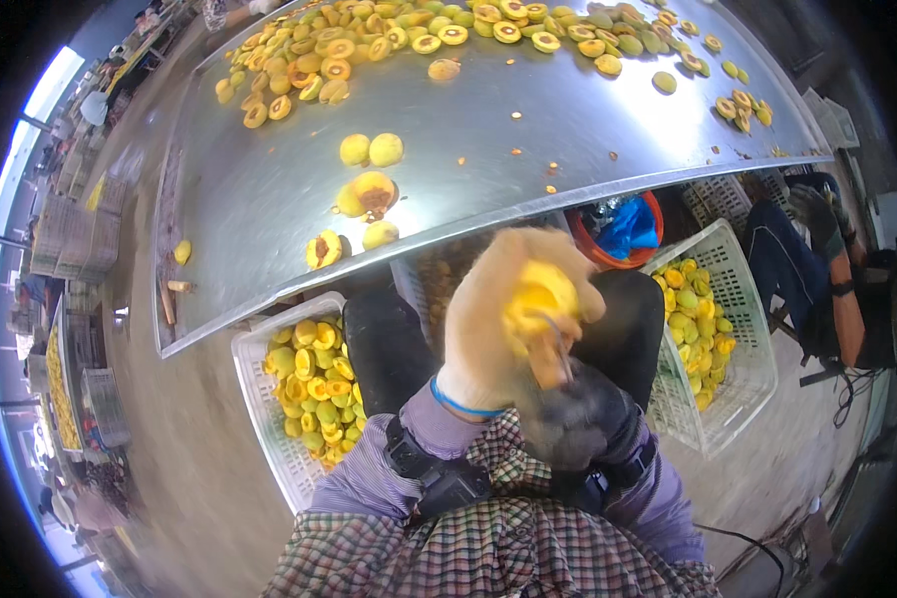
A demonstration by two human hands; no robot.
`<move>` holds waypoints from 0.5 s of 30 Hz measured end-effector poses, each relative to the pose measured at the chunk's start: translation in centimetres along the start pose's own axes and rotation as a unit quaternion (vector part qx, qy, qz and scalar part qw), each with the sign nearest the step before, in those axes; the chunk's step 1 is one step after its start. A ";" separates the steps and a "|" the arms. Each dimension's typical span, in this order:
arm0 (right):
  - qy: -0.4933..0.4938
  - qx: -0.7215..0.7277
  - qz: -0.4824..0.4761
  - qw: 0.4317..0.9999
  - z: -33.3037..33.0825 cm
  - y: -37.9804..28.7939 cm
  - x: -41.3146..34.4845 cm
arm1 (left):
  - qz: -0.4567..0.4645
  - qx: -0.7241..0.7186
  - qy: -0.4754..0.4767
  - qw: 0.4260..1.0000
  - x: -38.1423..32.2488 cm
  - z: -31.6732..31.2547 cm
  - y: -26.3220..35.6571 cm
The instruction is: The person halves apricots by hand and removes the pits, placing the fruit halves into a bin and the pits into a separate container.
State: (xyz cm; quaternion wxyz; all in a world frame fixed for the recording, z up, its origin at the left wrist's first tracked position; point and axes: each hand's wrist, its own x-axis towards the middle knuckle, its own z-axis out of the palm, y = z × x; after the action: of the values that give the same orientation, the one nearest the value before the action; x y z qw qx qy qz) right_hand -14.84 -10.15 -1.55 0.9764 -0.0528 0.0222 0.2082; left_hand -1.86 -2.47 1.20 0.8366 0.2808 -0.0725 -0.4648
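Note:
Both of my hands wear gloves and meet over my lap, in front of the table edge. My left hand (486, 306), in a pale glove, is closed around a yellow peach half (542, 299). Close below it, my right hand (572, 418), in a dark glove, grips a small curved metal tool (559, 344) that touches the fruit; motion blurs both. On the metal table (269, 187) ahead, whole peaches (386, 150) and a cut half with a dark pit hollow (323, 249) lie near the edge. A large heap of halved peaches (336, 48) covers the far side.
Plastic crates of peach halves stand to the left (250, 374) and right (751, 374) of my legs. A red bucket (654, 213) with blue plastic is under the table edge. A wooden-handled tool (167, 303) lies at the table's left corner. A co-worker's arm (846, 314) is at the right.

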 end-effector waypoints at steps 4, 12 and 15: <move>0.041 -0.040 -0.012 0.998 1.1 -0.1 1.1 | 0.011 -0.183 0.016 0.983 -0.1 -3.3 0.7; 0.146 -0.186 0.040 0.971 -0.9 -1.2 1.4 | 0.320 0.192 0.335 0.865 -7.5 -15.2 10.6; 0.214 -0.208 0.032 0.954 0.3 -1.1 3.0 | 0.091 0.679 0.419 0.596 -12.6 -19.7 14.6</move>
State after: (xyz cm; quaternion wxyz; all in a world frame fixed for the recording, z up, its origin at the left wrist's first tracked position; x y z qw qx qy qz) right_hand -11.59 -9.93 -1.35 0.9091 -0.2971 0.1881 0.2233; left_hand 9.42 21.72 -5.63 0.3803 0.9236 -0.0339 -0.0337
